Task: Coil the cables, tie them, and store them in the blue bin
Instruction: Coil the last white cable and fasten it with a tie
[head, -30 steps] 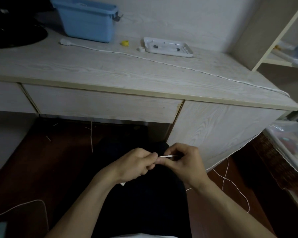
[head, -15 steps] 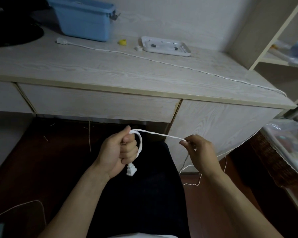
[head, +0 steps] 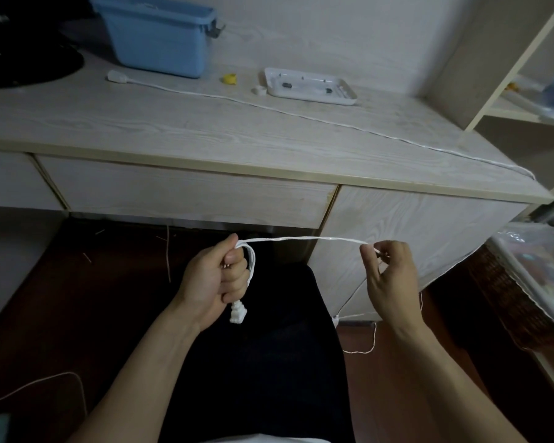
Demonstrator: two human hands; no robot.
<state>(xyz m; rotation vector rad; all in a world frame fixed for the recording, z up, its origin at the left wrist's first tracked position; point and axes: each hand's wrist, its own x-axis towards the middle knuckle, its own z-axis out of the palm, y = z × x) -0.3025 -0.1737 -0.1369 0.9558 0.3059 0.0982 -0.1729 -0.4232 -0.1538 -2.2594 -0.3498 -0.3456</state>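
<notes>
A thin white cable (head: 301, 239) stretches taut between my hands, in front of the desk's drawer. My left hand (head: 216, 281) grips a small loop of it in a fist, and the white plug (head: 238, 313) hangs below that fist. My right hand (head: 389, 274) pinches the cable between thumb and fingertips. From there the cable drops to the floor, climbs the desk's right side and crosses the desktop to a white end piece (head: 117, 76). The blue bin (head: 160, 35) stands at the desk's back left.
A white tray (head: 311, 87), a yellow bit (head: 230, 79) and a small white ring (head: 259, 90) lie on the desk (head: 141, 129). A dark round object (head: 23, 55) sits far left. Shelves rise at right, a wicker basket (head: 506, 292) below. Another cable (head: 45, 383) lies on the floor.
My hands, first close together, have moved apart. The left now holds a loop with the plug hanging; the right has slid further right along the cable, drawing the span longer.
</notes>
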